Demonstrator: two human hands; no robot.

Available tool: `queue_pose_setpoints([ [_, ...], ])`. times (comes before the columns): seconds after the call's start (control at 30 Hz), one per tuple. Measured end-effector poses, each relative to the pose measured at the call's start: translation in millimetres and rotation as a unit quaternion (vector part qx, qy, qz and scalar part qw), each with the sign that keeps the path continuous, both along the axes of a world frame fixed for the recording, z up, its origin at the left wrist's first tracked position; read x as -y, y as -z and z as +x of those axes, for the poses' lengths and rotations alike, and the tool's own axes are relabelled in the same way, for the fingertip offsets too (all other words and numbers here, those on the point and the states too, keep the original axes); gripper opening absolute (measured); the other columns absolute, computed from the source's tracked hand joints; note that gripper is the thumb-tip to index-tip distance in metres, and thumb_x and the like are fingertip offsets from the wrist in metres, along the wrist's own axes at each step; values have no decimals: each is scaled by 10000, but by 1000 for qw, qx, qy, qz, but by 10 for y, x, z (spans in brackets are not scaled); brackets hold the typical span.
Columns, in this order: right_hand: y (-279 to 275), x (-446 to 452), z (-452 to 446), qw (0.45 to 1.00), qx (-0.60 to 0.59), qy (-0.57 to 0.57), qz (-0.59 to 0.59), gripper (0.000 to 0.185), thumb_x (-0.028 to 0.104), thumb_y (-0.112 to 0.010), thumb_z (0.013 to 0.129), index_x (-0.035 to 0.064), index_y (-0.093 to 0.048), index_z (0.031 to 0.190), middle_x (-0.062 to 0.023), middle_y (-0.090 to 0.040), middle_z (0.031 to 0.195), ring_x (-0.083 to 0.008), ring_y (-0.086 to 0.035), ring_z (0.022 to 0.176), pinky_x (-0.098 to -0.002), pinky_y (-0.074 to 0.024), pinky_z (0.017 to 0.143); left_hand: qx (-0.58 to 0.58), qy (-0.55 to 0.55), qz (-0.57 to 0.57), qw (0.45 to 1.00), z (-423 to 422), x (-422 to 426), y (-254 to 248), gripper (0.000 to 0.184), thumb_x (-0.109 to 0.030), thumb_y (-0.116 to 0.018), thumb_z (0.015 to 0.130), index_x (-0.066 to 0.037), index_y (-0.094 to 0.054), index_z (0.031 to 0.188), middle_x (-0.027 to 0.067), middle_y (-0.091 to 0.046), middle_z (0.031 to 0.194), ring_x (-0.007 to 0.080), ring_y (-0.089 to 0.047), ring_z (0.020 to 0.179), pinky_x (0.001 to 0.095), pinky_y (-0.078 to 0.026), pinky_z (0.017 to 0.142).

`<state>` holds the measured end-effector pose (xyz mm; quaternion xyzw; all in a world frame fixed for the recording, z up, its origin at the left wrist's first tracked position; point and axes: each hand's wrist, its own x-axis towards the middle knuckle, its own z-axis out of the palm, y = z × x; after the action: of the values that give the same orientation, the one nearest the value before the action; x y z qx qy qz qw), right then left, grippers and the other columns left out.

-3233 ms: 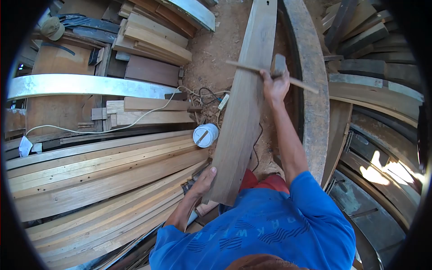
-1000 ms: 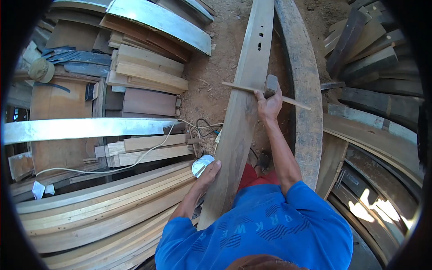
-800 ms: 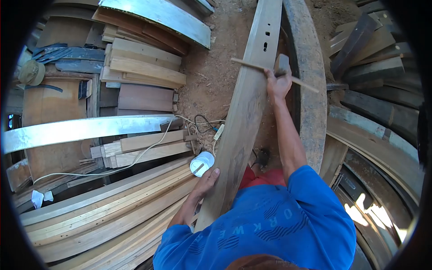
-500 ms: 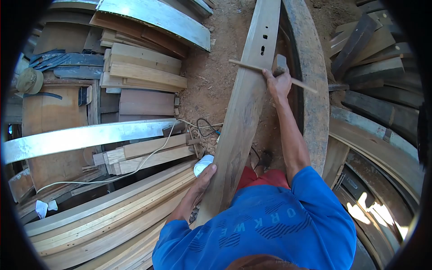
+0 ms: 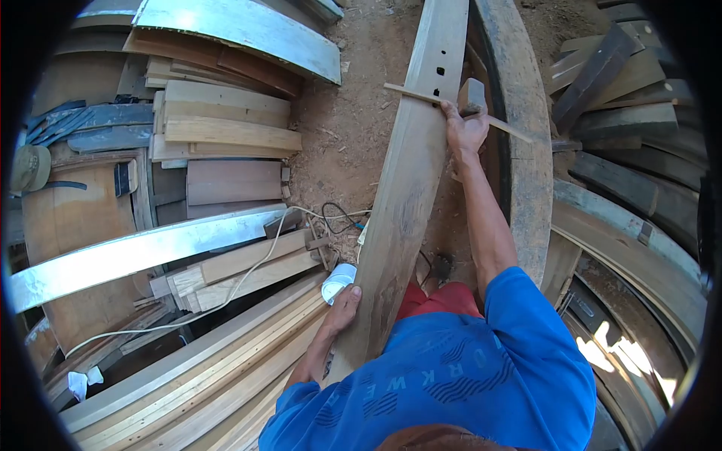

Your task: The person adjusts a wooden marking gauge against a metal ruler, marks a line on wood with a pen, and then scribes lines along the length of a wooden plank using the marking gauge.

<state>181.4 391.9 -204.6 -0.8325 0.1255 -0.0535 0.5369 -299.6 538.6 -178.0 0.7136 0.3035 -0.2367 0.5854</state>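
A long wooden board [image 5: 402, 188] runs away from my body, with several dark holes cut near its far end. My right hand [image 5: 468, 129] is closed around a wooden marking gauge [image 5: 471, 96] at the board's right edge. The gauge's thin stem [image 5: 414, 92] lies across the board's face, partly over the nearest hole, and its other end sticks out to the right. My left hand [image 5: 346, 307] grips the board's left edge close to my body, thumb on top; the other fingers are mostly hidden.
A white tub [image 5: 340, 283] stands beside my left hand. Stacked planks [image 5: 226, 116] and long timbers [image 5: 203, 357] lie to the left, with a pale cable [image 5: 259, 259] across them. A thick curved slab [image 5: 529, 150] runs along the right; more lumber [image 5: 624, 180] lies beyond.
My right hand has slid the marking gauge a little farther along the board, so its stem now reaches the nearest hole. My left hand keeps its grip. The view has shifted slightly.
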Motion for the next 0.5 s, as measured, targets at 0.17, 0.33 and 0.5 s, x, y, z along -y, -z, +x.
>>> queue_pose_setpoints([
  [0.17,-280,45,-1,996,-56,-48,-49,782,340,-907,740,38,-588,1387,-234,-702,1241,-396,-678,1161,-478,-518,1001,-2,-53,-108,993,150,-78,-211,736,-597,-376,1088,44,-533,1414,173,-618,1327,289,-558,1229,399,-399,1097],
  [0.33,-488,127,-534,990,-87,-98,-55,774,317,-880,755,-8,-573,1387,-259,-681,1273,-420,-658,1191,-477,-502,1039,-22,-45,-135,990,803,-165,-422,725,-575,-377,1094,55,-543,1411,161,-630,1329,276,-556,1247,387,-390,1115],
  [0.5,-76,-50,-316,998,65,-8,18,809,204,-902,741,-60,-540,1415,-243,-670,1280,-359,-657,1199,-434,-498,1040,-40,-29,-62,997,821,-113,-281,640,-510,-346,1116,29,-571,1376,164,-640,1296,274,-565,1222,388,-402,1091],
])
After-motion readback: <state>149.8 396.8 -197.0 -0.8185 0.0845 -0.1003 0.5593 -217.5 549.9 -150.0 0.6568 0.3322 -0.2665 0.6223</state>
